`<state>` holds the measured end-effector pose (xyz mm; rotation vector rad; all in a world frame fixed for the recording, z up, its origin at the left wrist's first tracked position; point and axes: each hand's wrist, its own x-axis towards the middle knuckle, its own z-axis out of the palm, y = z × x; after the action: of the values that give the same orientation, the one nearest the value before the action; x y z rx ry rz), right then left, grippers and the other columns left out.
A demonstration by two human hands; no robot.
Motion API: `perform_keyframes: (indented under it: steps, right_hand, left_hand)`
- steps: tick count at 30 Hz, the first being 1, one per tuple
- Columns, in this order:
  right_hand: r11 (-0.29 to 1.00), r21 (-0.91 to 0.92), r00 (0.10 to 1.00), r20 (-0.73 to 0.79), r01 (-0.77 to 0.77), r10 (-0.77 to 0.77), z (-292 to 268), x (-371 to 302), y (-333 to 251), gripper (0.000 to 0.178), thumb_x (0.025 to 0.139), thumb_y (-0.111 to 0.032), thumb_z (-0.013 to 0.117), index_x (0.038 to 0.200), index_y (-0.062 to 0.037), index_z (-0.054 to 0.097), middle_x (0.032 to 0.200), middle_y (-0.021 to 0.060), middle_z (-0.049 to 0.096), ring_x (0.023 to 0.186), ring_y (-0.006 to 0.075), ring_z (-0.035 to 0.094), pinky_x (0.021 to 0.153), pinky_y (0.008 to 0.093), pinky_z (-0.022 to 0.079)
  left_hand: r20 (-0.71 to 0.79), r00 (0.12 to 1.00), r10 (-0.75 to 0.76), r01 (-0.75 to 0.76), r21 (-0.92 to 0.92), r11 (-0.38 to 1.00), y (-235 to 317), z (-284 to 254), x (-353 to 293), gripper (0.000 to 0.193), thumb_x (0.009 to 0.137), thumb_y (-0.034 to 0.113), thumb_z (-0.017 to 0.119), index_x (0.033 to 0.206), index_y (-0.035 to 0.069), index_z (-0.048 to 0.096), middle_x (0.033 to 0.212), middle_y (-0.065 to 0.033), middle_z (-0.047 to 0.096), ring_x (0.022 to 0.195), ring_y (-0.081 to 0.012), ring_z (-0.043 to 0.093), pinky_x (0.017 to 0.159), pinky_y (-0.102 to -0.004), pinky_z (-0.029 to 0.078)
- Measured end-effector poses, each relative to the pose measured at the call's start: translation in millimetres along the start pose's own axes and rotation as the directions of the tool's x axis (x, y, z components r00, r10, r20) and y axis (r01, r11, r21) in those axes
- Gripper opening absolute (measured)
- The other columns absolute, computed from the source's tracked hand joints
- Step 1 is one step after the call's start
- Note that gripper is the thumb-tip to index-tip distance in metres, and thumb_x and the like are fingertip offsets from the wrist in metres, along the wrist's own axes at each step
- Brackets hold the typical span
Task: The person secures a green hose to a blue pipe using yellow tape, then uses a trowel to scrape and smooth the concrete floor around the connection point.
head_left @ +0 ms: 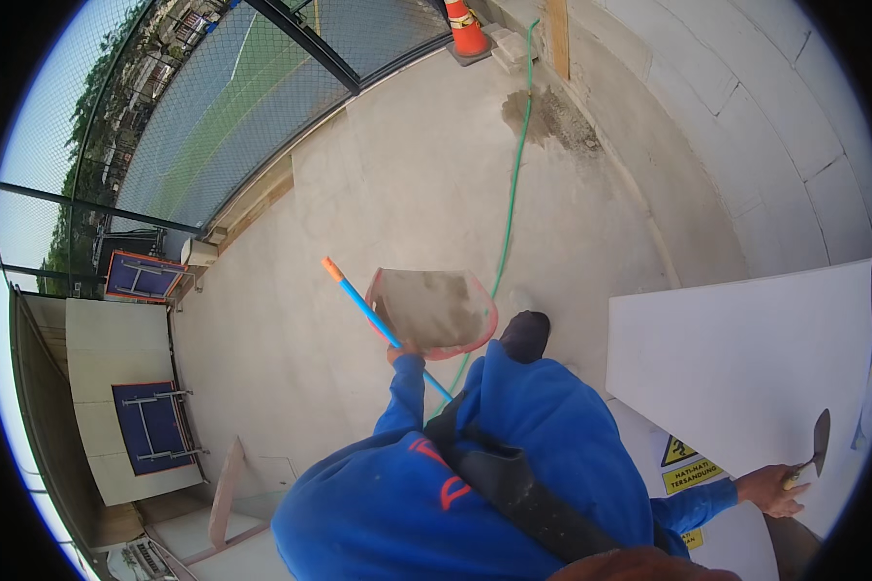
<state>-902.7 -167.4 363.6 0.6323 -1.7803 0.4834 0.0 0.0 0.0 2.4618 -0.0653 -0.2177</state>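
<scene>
My left hand (404, 352) is closed round a long blue pole (366, 312) with an orange end. The pole slants past a shallow, pink-rimmed pan (434, 312) on the floor, its inside smeared grey; the pole's lower end is hidden behind my body. Far out to the right, my right hand (767, 491) grips a small trowel (820, 443) by its handle, blade raised. That hand is over a large white panel (736, 339). My dark shoe (525, 336) stands beside the pan.
A green hose (514, 184) runs along the floor past the pan. An orange cone (468, 37) stands by the mesh fence. A white block wall (746, 116) rises on the right. Folded blue tables (151, 428) lean at the left. Yellow warning signs (690, 472) lie near my right arm.
</scene>
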Motion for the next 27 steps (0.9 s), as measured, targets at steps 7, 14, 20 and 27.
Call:
perform_keyframes:
  steps: [7, 14, 20, 27]
  right_hand:
    - [0.377, 0.529, 0.364, 0.827, -0.760, -0.428, -80.4, -147.1, -326.4, 0.052, 0.105, -0.040, 0.079, 0.130, 0.0049, 0.075, 0.116, 0.0185, 0.081, 0.101, 0.0281, 0.079, 0.086, 0.0379, 0.063]
    - [0.480, -0.494, -0.687, 0.464, -0.725, -0.560, -177.0, -281.9, -529.5, 0.064, 0.108, -0.040, 0.072, 0.149, 0.0056, 0.056, 0.138, 0.0294, 0.070, 0.118, 0.0375, 0.075, 0.098, 0.0510, 0.065]
    - [0.516, -0.605, -0.787, 0.366, -0.607, -0.497, -177.4, -301.7, -617.7, 0.062, 0.109, -0.042, 0.070, 0.148, 0.0033, 0.056, 0.146, 0.0284, 0.063, 0.130, 0.0410, 0.068, 0.100, 0.0629, 0.063]
    - [0.268, -0.454, -0.528, 0.734, -0.849, -0.427, -92.9, -390.5, -637.6, 0.042, 0.098, -0.015, 0.079, 0.138, -0.0113, 0.066, 0.122, 0.0112, 0.075, 0.102, 0.0326, 0.075, 0.084, 0.0479, 0.064]
  left_hand:
    - [0.015, 0.997, 0.080, -0.079, -0.058, 0.995, 111.7, 46.1, 55.9, 0.032, 0.079, 0.025, 0.080, 0.092, -0.002, 0.071, 0.077, -0.0189, 0.076, 0.073, -0.0369, 0.077, 0.075, -0.0496, 0.061]
    - [0.250, 0.955, 0.160, -0.095, -0.256, 0.962, 271.1, 127.3, 58.8, 0.028, 0.082, 0.022, 0.078, 0.082, -0.001, 0.063, 0.071, -0.0170, 0.071, 0.064, -0.0331, 0.072, 0.068, -0.0467, 0.059]
    - [0.392, 0.789, 0.473, -0.314, -0.404, 0.859, 416.2, 116.9, 6.9, 0.031, 0.085, 0.024, 0.079, 0.092, -0.003, 0.065, 0.072, -0.0209, 0.072, 0.068, -0.0390, 0.074, 0.068, -0.0492, 0.059]
    - [0.489, 0.529, 0.693, -0.499, -0.480, 0.721, 505.0, 190.0, 3.5, 0.033, 0.091, 0.027, 0.083, 0.091, -0.001, 0.065, 0.067, -0.0243, 0.067, 0.063, -0.0449, 0.071, 0.061, -0.0510, 0.055]
